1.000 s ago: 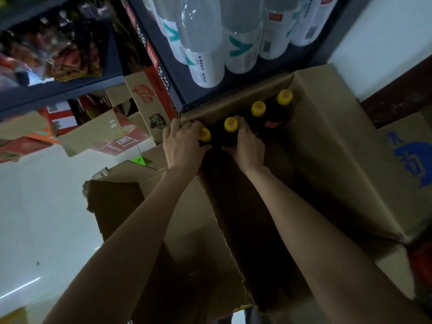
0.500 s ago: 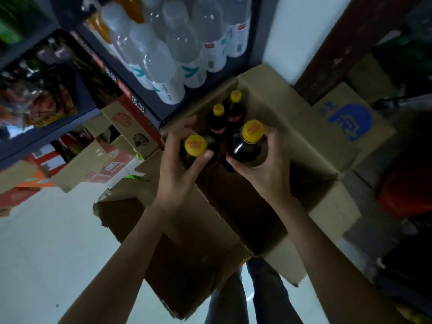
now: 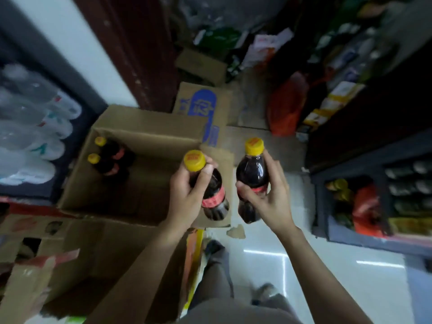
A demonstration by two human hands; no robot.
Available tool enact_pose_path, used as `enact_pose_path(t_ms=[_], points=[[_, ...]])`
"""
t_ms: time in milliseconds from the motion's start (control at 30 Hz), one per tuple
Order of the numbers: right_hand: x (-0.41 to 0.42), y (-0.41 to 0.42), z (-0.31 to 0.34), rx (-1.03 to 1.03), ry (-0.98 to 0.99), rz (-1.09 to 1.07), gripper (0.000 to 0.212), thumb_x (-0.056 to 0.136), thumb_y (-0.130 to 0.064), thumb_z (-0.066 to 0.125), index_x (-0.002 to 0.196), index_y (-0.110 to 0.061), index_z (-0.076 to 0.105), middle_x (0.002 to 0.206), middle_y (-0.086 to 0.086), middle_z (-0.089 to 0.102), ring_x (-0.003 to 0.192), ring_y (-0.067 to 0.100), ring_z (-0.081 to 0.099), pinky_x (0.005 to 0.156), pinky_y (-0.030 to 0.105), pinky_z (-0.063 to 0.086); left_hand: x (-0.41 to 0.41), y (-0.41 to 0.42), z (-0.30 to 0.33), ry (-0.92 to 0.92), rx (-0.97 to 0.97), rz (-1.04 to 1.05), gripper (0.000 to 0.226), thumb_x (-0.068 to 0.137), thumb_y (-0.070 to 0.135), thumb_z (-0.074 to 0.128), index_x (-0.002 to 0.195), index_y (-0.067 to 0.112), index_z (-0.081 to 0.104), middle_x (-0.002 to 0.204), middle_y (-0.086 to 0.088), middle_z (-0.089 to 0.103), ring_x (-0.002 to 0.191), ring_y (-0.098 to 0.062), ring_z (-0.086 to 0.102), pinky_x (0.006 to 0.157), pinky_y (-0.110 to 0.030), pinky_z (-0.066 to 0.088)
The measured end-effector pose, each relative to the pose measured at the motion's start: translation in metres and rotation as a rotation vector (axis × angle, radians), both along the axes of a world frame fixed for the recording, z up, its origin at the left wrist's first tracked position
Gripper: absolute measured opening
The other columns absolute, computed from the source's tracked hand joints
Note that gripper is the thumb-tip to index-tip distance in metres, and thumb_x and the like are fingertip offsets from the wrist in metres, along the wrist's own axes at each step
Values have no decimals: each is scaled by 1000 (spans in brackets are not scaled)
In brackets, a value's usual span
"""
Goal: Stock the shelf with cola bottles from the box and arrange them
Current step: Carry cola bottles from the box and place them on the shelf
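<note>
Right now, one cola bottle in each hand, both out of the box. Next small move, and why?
Probably carry both to the shelf on the right and set them down. The left hand and right hand each grip a cola bottle clear of the box, where two more wait.

Cola bottles, yellow caps: four; two in the open cardboard box (image 3: 131, 206), namely the far boxed bottle (image 3: 109, 148) and the near boxed bottle (image 3: 105, 166), and one in each hand, the left-hand bottle (image 3: 211, 188) and the right-hand bottle (image 3: 252, 174).

Each hand, left hand (image 3: 187, 195) and right hand (image 3: 268, 199), grips a cola bottle; two, seemingly, remain in the box (image 3: 149, 127).
</note>
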State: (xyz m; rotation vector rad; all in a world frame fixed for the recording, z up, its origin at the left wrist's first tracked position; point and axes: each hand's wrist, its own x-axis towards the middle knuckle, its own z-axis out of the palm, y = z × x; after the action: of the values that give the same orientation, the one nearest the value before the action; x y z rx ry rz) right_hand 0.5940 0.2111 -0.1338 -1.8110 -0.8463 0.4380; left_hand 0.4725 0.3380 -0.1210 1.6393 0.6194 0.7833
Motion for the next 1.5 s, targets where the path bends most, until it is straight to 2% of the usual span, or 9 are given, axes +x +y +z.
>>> enact_pose_path(t_ms=[167,400,667,800,967,1100,1267,1433,1500], points=[[25,-119,15,45,55,-263,65,70,-39,74,125,-24,42,117,-30,53,107,0,59,90,17,46,59,-87,16,-1,28,-205,20,87,39,58,89,19,60,87,5,66,88,-12,63,84,-29,47],[47,-302,41,85,-11,-474,62,73,-35,76,128,-27,49,121,-4,61,112,16,60,95,41,50,118,-238,45,-40,210,-438,37,91,51,52,88,14,57,90,-14,61,90,-31,60,84,-53,47],[93,-465,114,94,-200,-536,61,78,-46,70,131,-31,46,122,-15,60,111,6,60,90,36,53,174,-401,113,-288,317,-523,29,94,33,52,90,5,55,90,4,59,88,-14,59,84,-32,46],[137,-510,159,164,-300,-568,56,79,-49,68,126,-32,44,111,-18,63,100,2,63,83,30,53,216,-451,156,-482,397,-564,9,94,26,51,92,17,53,91,5,58,89,-10,59,85,-29,45],[210,-542,211,340,-397,-540,48,87,-34,68,126,-17,46,98,-25,64,90,-2,63,77,14,48,281,-488,213,-755,573,-577,12,97,32,49,98,20,50,92,0,56,90,-14,59,86,-37,48],[270,-557,247,466,-506,-585,51,88,-32,67,128,-13,43,96,-15,62,88,-1,62,76,19,49,349,-508,246,-854,647,-522,15,97,33,49,98,18,52,92,-2,55,88,-21,59,84,-46,49],[345,-577,273,530,-624,-647,60,87,-36,69,133,-13,40,118,2,61,106,17,62,90,44,52,441,-541,270,-763,644,-404,29,95,40,50,94,12,57,91,-14,60,87,-30,60,82,-51,48],[402,-588,282,339,-738,-780,65,85,-49,64,137,-17,43,127,-15,49,110,8,45,90,7,33,515,-573,276,-563,581,-311,46,89,49,53,99,5,59,94,-13,65,91,-26,63,85,-42,50],[420,-593,280,282,-758,-798,68,85,-52,63,137,-14,43,128,-8,54,110,12,48,84,6,31,541,-582,278,-493,532,-302,53,85,50,50,107,3,59,101,-9,66,99,-23,62,91,-31,47]])
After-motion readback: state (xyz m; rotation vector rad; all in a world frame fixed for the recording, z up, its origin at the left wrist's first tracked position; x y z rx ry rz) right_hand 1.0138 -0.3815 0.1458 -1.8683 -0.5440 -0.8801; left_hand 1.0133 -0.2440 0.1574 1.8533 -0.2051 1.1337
